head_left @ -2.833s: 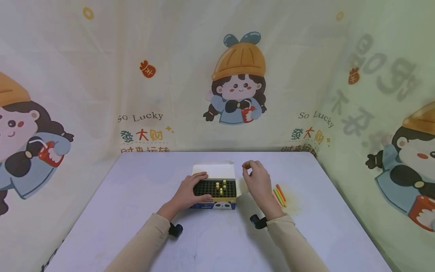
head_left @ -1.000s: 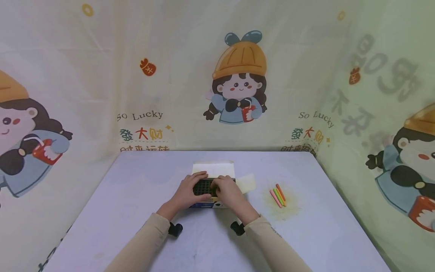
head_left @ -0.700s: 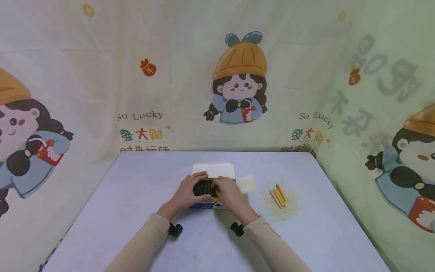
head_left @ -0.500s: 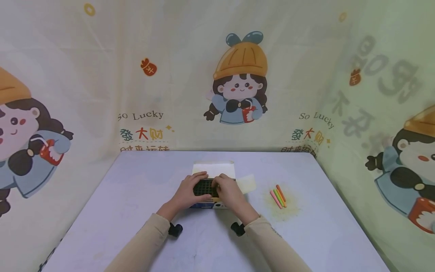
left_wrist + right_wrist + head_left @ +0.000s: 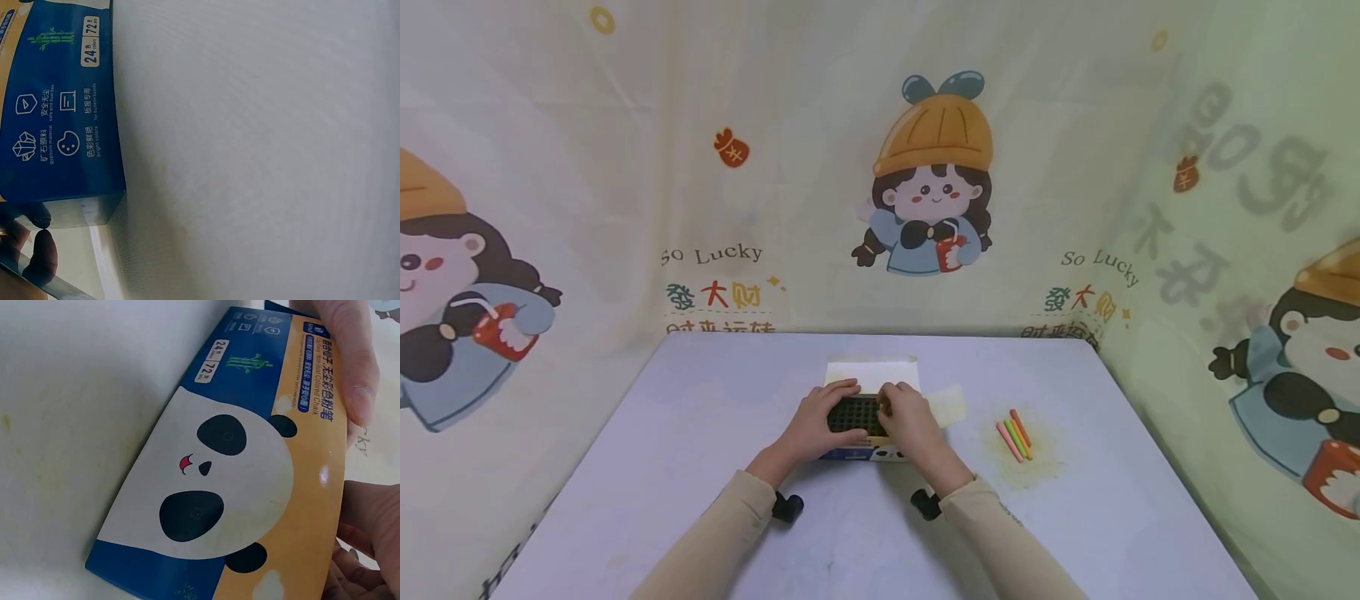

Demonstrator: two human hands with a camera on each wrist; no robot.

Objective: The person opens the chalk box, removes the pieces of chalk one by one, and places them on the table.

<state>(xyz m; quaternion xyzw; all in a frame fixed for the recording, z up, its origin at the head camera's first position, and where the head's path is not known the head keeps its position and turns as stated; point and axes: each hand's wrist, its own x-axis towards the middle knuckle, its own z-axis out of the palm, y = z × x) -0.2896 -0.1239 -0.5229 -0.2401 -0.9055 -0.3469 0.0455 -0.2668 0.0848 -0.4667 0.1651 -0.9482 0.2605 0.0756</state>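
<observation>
A chalk box [image 5: 250, 469] with a panda face stands on the white table, its lid folded back. Black holder rows [image 5: 853, 414] fill its open top. My left hand [image 5: 812, 425] grips the box's left end, fingers over the back and thumb along the front edge. Over the right part of the holder is my right hand [image 5: 913, 421], fingers bent down and pinching at a small yellowish chalk stick [image 5: 886, 406], mostly hidden by the fingers. In the right wrist view, the right hand's fingers [image 5: 375, 519] are behind the box's top edge.
Several loose chalk sticks, pink [image 5: 1010, 442], green and orange, lie side by side on the table [image 5: 1112, 500] to the right, amid yellowish dust. A pale side flap [image 5: 947, 404] sticks out from the box's right end. A printed cloth [image 5: 812, 167] hangs behind.
My right hand has come from right of the box to over the holder, covering its right part, then shifted slightly right. The left hand and the loose chalk sticks stay put.
</observation>
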